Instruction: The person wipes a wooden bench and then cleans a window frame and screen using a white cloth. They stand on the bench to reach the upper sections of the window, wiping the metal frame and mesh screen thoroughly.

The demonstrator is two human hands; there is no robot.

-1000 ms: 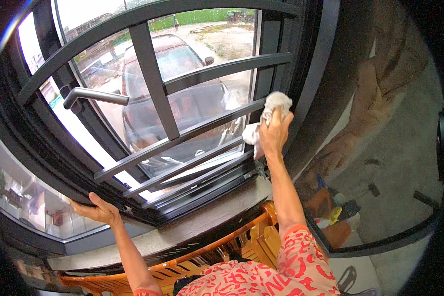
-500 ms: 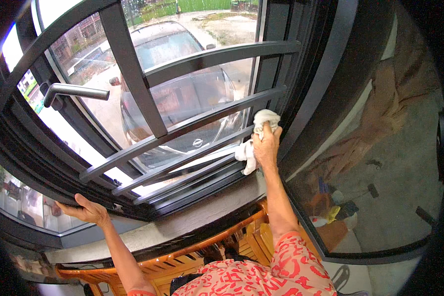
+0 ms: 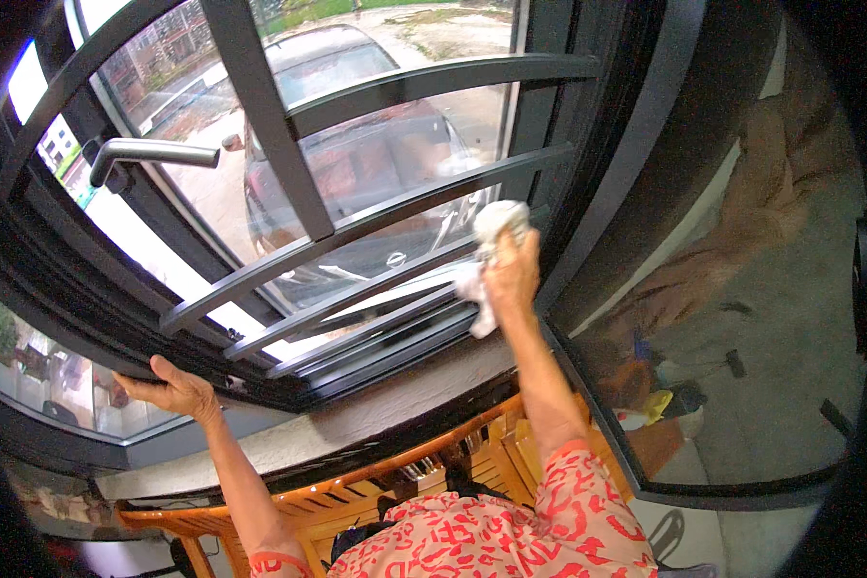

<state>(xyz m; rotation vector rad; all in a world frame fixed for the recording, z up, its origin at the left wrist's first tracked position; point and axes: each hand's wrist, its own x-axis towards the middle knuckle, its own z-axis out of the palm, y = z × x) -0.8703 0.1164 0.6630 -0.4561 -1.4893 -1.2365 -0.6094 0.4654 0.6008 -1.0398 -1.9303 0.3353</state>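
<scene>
In my right hand (image 3: 512,275) is a crumpled white cloth (image 3: 500,220), held at the right end of the dark metal window bars (image 3: 424,200). Part of the cloth hangs down over the lower bars, and motion blurs it a little. My left hand (image 3: 178,391) rests at the lower edge of the dark window frame (image 3: 87,323) on the left. Its thumb points up, apart from the stretched fingers, whose tips are partly hidden. A grey window handle (image 3: 159,151) sticks out above that hand.
Behind the wet glass stands a dark car (image 3: 356,183). Below the window run a grey sill (image 3: 395,395) and an orange-brown wooden bench (image 3: 337,493). On my right, a dark-framed glass panel (image 3: 742,318) shows brown fabric and several small items.
My right hand and the cloth have shifted left along the bars. My left hand stays at the frame edge. The whole view has moved slightly.
</scene>
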